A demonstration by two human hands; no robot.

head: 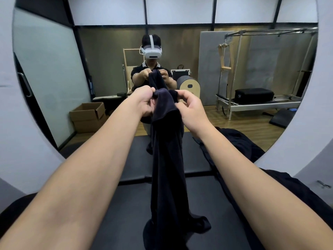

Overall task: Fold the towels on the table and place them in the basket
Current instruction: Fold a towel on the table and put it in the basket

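Both my bare forearms reach far out ahead of me, drawing together toward the middle. My left hand is raised with its fingers curled, pinching the top edge of the dark towel. My right hand is just beside it, thumb and fingers pinching the same edge. The two hands are near each other, not touching.

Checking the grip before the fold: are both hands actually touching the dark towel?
Touching. The head view shows the left hand and the right hand each pinching the top edge of the dark towel, which hangs down onto the table.
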